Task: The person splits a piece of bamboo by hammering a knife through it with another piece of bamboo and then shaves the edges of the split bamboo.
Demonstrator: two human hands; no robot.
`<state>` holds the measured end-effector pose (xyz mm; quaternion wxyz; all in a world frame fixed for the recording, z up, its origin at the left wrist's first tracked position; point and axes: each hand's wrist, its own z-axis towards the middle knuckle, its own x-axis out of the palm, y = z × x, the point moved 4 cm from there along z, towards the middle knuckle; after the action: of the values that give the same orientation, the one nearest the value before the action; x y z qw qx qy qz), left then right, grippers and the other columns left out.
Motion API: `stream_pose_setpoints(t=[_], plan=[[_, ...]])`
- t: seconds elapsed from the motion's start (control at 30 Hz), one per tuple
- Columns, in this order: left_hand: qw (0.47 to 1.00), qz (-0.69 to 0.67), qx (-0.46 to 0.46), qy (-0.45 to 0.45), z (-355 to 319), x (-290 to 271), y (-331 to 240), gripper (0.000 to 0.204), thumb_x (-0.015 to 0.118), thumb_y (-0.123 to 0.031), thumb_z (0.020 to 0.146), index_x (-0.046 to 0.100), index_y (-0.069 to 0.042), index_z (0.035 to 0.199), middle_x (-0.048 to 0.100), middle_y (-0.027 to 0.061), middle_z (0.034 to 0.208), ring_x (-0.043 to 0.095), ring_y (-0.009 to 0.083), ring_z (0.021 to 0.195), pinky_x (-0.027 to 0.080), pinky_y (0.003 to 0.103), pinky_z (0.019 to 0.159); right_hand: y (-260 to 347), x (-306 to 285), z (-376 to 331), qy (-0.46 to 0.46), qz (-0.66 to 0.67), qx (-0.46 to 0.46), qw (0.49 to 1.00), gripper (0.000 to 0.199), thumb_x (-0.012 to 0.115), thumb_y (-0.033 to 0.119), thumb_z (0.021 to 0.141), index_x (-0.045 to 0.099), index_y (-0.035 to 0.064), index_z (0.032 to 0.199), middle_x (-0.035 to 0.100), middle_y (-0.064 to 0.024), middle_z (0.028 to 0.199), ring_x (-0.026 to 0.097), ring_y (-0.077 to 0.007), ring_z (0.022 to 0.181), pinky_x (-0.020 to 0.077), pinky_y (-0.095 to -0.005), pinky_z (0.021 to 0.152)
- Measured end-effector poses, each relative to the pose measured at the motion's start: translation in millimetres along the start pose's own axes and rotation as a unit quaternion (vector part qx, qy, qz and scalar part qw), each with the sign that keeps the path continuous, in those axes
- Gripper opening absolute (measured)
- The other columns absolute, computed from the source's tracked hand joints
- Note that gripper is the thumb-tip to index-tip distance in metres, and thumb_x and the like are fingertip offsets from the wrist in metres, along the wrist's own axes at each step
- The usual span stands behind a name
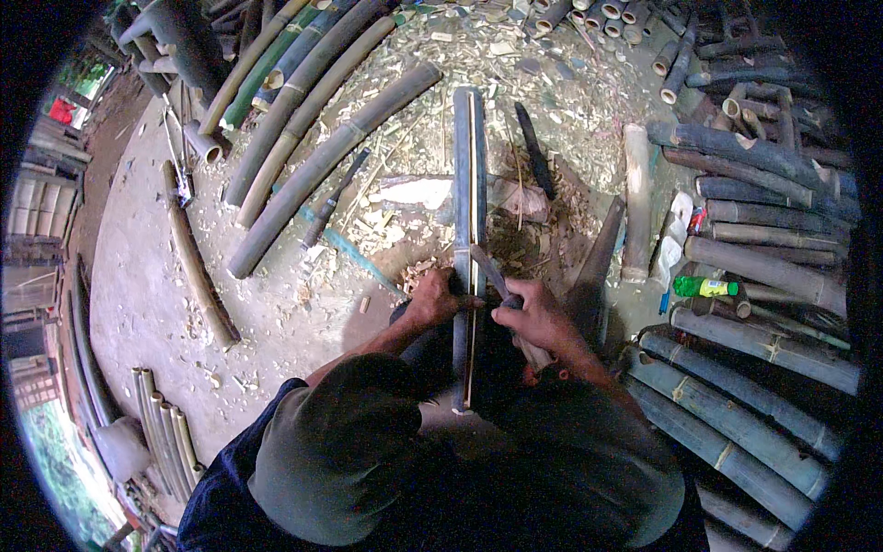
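A long dark bamboo pole point(462, 166) stretches away from my lap, with a narrow pale slot running along its length. My left hand point(434, 296) is closed around the pole's near part, the thumb lying across it. In my right hand point(536, 317) is a knife point(490, 269), gripped by its wooden handle. Its blade points forward and left, its tip at the edge of the slot. Beneath the pole, a short log point(418, 191) with a pale, cut surface lies crosswise on the floor.
Bamboo poles point(336, 170) lie to the left, and stacked bamboo point(763, 248) fills the right side. A sheathed-looking long tool point(336, 201) and a dark blade-like piece point(533, 147) lie near the log. Wood chips point(441, 55) cover the floor. A green bottle point(706, 287) lies at right.
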<state>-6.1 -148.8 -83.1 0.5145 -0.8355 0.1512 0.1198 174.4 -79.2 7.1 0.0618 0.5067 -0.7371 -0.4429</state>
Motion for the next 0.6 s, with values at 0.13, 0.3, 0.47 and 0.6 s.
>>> stream_pose_setpoints(t=[0.13, 0.3, 0.47, 0.6], plan=[[0.998, 0.041, 0.035, -0.029, 6.8, 15.1, 12.1, 0.057, 0.089, -0.04, 0.064, 0.067, 0.003, 0.093, 0.069, 0.0191, 0.084, 0.068, 0.0312, 0.079, 0.053, 0.043, 0.073, -13.2, -10.1, 41.0, 0.031, 0.102, 0.045, 0.993, 0.023, 0.07, 0.018, 0.082, 0.065, -0.0002, 0.096, 0.061, -0.0045, 0.068, 0.061, -0.0158, 0.058, 0.0519, -0.0334, 0.053], [0.997, -0.062, 0.054, -0.009, 5.8, 3.5, -4.6, 0.063, 0.089, -0.035, 0.066, 0.062, 0.004, 0.107, 0.069, 0.0187, 0.095, 0.068, 0.0305, 0.089, 0.053, 0.041, 0.08, 1.3, 2.7, 13.3, 0.007, 0.066, -0.002, 0.998, 0.036, 0.066, 0.021, 0.087, 0.058, 0.001, 0.116, 0.061, -0.0074, 0.08, 0.06, -0.0158, 0.064, 0.0526, -0.0356, 0.052], [0.989, -0.137, 0.056, 0.011, 11.7, 20.2, 14.3, 0.071, 0.089, -0.032, 0.066, 0.057, 0.003, 0.119, 0.07, 0.0182, 0.102, 0.068, 0.0283, 0.095, 0.053, 0.04, 0.087, -40.9, 41.7, -33.2, -0.069, 0.067, 0.009, 0.995, 0.047, 0.064, 0.022, 0.087, 0.054, -0.0018, 0.126, 0.061, -0.0087, 0.081, 0.06, -0.0168, 0.072, 0.0514, -0.0331, 0.059], [0.998, -0.033, -0.024, -0.048, -0.6, 12.6, 8.9, 0.071, 0.089, -0.041, 0.064, 0.058, 0.002, 0.112, 0.069, 0.0201, 0.099, 0.068, 0.0319, 0.092, 0.053, 0.042, 0.082, 6.4, 34.7, -49.0, -0.036, 0.245, 0.112, 0.962, 0.045, 0.064, 0.024, 0.087, 0.056, -0.0018, 0.124, 0.062, -0.0085, 0.081, 0.061, -0.017, 0.075, 0.0513, -0.033, 0.06]])
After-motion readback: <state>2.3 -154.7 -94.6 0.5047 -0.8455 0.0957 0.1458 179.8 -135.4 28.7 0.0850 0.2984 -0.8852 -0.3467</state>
